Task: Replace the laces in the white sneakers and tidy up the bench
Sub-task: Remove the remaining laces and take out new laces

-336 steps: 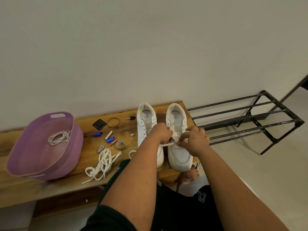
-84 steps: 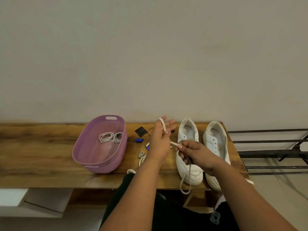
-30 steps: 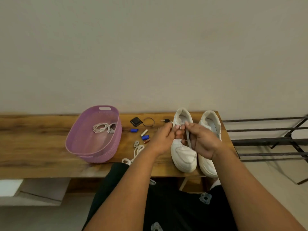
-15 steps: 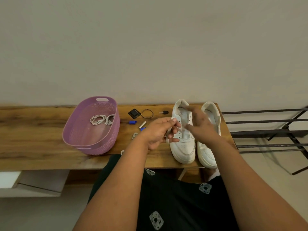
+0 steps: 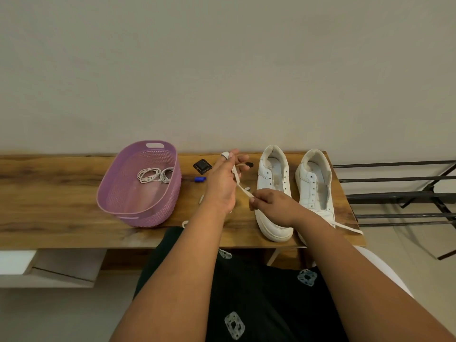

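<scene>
A wooden table (image 5: 61, 193) is standing against a plain wall, and the left sneaker (image 5: 272, 193) of a white pair is serving here as the landmark. Just to its left, the left hand (image 5: 222, 186) is being held raised above the table with its fingers spread upward, and a flat white lace (image 5: 240, 183) is looping over its fingertips and running down across its palm side. The right hand (image 5: 269, 203) is hovering over the toe half of that sneaker, pinching the lower stretch of the same lace between thumb and forefinger, so the lace is running taut between the two hands. The right sneaker (image 5: 314, 188) is sitting just beside the landmark on its right, both with heels toward the wall and eyelets bare. Another white lace end (image 5: 348, 228) is trailing off the table edge, to the right of the right sneaker's toe. Well to the left of the landmark, a purple basket (image 5: 113, 193) is holding coiled white laces (image 5: 155, 175). Between basket and landmark, a small black square item (image 5: 202, 166) and a small blue piece (image 5: 199, 179) are lying on the wood. A black metal rack (image 5: 399, 196) is standing beyond the table's right end.
</scene>
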